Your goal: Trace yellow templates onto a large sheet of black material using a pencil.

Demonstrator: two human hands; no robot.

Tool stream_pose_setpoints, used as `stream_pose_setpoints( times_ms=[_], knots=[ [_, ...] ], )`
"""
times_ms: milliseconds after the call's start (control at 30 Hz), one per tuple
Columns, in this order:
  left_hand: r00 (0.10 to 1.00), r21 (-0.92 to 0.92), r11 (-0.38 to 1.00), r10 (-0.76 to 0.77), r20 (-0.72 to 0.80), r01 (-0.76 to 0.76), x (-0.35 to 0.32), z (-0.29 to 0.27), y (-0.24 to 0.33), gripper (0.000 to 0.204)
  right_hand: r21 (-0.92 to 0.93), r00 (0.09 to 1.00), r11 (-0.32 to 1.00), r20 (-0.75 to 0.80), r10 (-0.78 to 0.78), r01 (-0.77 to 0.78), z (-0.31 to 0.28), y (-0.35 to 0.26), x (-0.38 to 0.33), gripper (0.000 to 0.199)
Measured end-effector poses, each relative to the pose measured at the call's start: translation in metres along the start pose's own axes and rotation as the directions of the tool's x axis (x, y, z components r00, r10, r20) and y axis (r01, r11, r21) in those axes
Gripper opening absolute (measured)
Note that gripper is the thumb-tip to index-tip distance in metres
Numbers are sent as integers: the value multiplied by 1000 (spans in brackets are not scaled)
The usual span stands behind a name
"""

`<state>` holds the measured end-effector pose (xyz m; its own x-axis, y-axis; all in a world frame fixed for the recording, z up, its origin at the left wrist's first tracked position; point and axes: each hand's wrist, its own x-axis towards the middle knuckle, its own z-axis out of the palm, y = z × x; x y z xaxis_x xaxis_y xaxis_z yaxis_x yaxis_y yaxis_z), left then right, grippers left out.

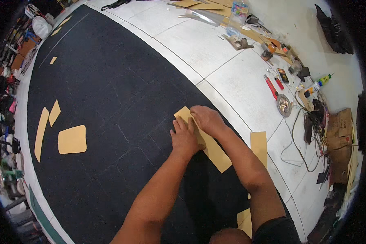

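Note:
A long rectangular yellow card template [216, 156] lies slantwise on a large sheet of black fabric [89, 81]. My left hand [185, 137] presses down on the template, fingers spread over its surface and left edge. At the template's far right edge, my right hand [208, 120] is closed, its fingertips curled down against the edge. Whatever it pinches, if anything, is hidden by the hand. Thin pale lines, straight and curved, run over the fabric around both hands.
More yellow card shapes lie on the fabric's left: a rounded piece [72, 139], a long strip [41, 134] and a diamond [55, 113]. Another card strip [258, 148] is beside my right forearm. White floor tiles hold a metal dish [284, 105], red scissors [271, 86], cables and a cardboard box [339, 138].

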<state>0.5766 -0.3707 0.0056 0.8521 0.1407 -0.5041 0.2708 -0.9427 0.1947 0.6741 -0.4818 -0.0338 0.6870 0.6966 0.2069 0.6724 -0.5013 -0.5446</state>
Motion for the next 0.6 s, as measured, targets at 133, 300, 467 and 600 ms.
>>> stream_pose_setpoints(
  times_ms=[133, 300, 467, 600],
  knots=[
    [1000, -2, 1000, -14, 2, 14, -2, -2, -1, 126, -15, 997, 997, -18, -73, 73, -14, -2, -52, 14],
    [1000, 17, 1000, -13, -21, 14, -1, -2, 4, 126, 2, 995, 998, -69, -70, 70, -13, 4, -53, 14],
    [1000, 22, 1000, 6, -1, -6, -2, -2, 6, 128, 4, 983, 997, -170, -74, 76, 3, 2, -22, 13],
    [999, 25, 999, -31, 15, 30, -7, 0, -3, 129, 8, 998, 1000, -55, 5, -4, -4, -7, -53, 13]
  ],
)
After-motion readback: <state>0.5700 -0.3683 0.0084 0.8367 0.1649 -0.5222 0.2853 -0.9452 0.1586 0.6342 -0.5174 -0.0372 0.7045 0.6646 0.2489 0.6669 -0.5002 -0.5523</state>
